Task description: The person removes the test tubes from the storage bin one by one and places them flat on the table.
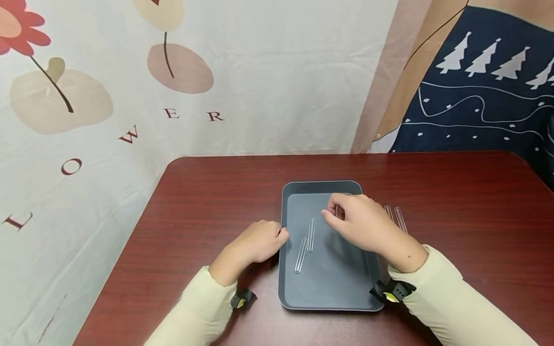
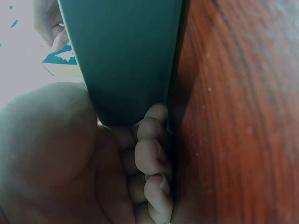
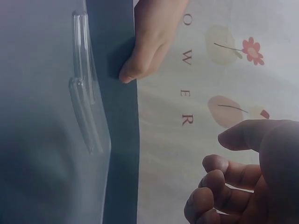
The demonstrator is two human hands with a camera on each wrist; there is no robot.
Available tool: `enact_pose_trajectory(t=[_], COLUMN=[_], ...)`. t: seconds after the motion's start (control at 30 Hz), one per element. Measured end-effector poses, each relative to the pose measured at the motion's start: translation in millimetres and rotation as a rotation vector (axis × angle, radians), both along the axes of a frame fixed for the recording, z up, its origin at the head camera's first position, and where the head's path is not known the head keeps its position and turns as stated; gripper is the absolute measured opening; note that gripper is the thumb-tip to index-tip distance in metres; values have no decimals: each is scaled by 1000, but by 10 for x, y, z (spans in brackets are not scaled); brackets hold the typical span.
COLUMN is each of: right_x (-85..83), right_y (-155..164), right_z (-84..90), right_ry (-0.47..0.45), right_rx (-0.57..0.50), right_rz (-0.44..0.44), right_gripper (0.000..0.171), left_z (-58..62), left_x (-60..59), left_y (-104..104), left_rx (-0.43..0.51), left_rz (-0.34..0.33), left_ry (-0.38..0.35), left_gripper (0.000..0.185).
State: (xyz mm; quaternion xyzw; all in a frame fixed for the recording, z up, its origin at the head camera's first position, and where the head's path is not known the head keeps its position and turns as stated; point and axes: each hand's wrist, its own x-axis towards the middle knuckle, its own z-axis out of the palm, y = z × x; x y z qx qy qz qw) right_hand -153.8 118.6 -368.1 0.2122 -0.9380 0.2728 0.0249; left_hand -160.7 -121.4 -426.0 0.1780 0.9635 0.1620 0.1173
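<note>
A grey tray lies on a dark red wooden table. Two clear glass tubes lie in its left half; the right wrist view shows them overlapping end to end. My left hand holds the tray's left rim, thumb on the edge, with curled fingers against the outer wall. My right hand hovers over the tray's upper middle, fingers loosely curled and holding nothing. Two more tubes lie on the table just right of the tray.
A pale cloth with flowers and letters hangs behind and to the left of the table. A dark blue cloth with white trees hangs at the back right. Bare tabletop spreads on both sides of the tray.
</note>
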Motion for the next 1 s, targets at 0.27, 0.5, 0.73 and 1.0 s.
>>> enact_pose_trajectory(t=[0.27, 0.5, 0.73, 1.0], right_x=[-9, -40, -54, -85], right_y=[-86, -146, -190, -235], right_z=[-53, -108, -142, -170], right_ry=[-5, -20, -44, -49], right_rx=[-8, -2, -6, 1], right_rz=[21, 20, 27, 28], right_gripper=[17, 18, 20, 20], left_z=[-6, 2, 8, -3], left_x=[-5, -5, -7, -15], left_y=[2, 0, -1, 4], left_rx=[-4, 2, -5, -10], left_rz=[5, 4, 9, 2], left_ry=[-5, -2, -3, -1], left_gripper=[41, 41, 41, 41])
